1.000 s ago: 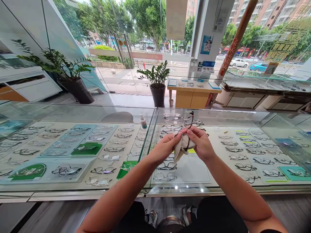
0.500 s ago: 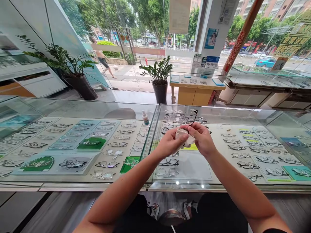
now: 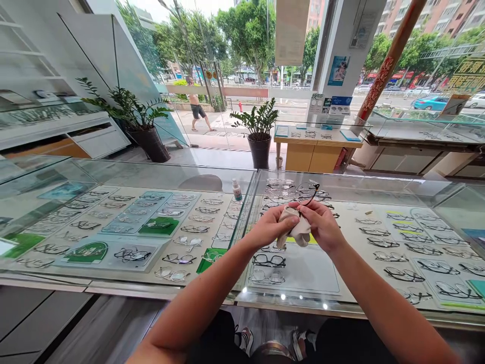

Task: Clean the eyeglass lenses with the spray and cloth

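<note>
Above the glass counter, my left hand [image 3: 273, 226] is closed on a pale cloth [image 3: 294, 228], its thumb pressed over the folds. Close beside it, my right hand [image 3: 322, 225] pinches a pair of glasses [image 3: 315, 194] whose dark temple sticks up past the fingers. The cloth wraps part of the glasses, so their lenses are hidden. Both hands nearly touch. Under the counter's glass lie rows of eyeglasses, among them a black-framed pair [image 3: 269, 260] below the cloth.
A small white bottle [image 3: 237, 190] stands on the counter [image 3: 242, 298] left of my hands. Past the counter are two potted plants [image 3: 259, 146] [image 3: 149, 141], a yellow cabinet [image 3: 310, 156] and large windows. Outside, a person [image 3: 197, 108] walks by.
The view has shifted left, so the counter's contents appear farther right. The cloth hangs lower and looks more spread between my hands. The person outside has walked right.
</note>
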`<state>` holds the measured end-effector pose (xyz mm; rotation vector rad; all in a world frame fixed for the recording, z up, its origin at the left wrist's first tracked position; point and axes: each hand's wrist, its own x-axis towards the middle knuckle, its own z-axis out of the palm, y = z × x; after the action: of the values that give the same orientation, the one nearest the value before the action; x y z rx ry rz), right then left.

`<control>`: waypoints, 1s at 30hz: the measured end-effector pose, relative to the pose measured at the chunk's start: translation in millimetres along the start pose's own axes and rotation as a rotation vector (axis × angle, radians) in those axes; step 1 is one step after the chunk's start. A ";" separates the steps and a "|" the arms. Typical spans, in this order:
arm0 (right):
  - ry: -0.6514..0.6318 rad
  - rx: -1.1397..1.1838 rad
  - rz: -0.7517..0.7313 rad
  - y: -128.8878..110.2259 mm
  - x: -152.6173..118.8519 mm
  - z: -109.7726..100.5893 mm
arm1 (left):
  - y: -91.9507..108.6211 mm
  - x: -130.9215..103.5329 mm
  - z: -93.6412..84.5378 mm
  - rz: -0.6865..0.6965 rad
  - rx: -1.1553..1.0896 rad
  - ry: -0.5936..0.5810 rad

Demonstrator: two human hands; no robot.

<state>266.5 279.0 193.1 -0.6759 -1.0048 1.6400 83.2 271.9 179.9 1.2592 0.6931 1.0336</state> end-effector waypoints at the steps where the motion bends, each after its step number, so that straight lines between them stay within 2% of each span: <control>1: -0.009 0.007 -0.005 2.0 0.5 -0.1 | -4.0 1.8 1.5 0.020 0.009 0.056; 3: -0.014 0.017 -0.020 6.0 1.7 -0.9 | -10.3 5.7 3.0 0.060 0.051 0.132; 5: 0.006 0.020 -0.019 8.7 3.4 -2.4 | -12.6 8.6 1.8 0.082 0.103 0.143; 8: 0.037 0.031 0.021 8.3 5.8 -5.4 | -10.2 9.0 -2.6 0.056 0.115 0.069; 10: 0.034 0.036 0.041 6.3 6.9 -7.1 | -8.4 7.5 -4.0 0.000 0.040 0.004; 12: 0.025 0.032 0.036 5.0 7.4 -7.6 | -8.9 6.2 -2.7 -0.045 -0.048 -0.012; 18: -0.005 -0.034 -0.053 13.0 8.0 -5.5 | -20.0 9.8 9.1 0.002 -0.096 0.232; 21: -0.007 0.003 -0.025 15.9 9.1 -5.6 | -21.5 11.0 10.8 0.031 -0.063 0.290; 24: 0.015 0.072 0.029 11.8 10.1 -6.8 | -16.5 8.3 8.7 0.002 -0.076 0.225; 28: 0.056 0.130 0.073 2.1 10.7 -7.8 | -7.4 2.1 5.5 -0.080 -0.173 -0.026; 30: 0.057 0.124 0.076 0.3 10.2 -6.5 | -6.9 1.2 5.6 -0.076 -0.174 -0.101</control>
<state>268.8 290.5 190.2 -0.6807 -0.8381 1.7246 90.3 270.7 174.5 1.1176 0.5567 0.9408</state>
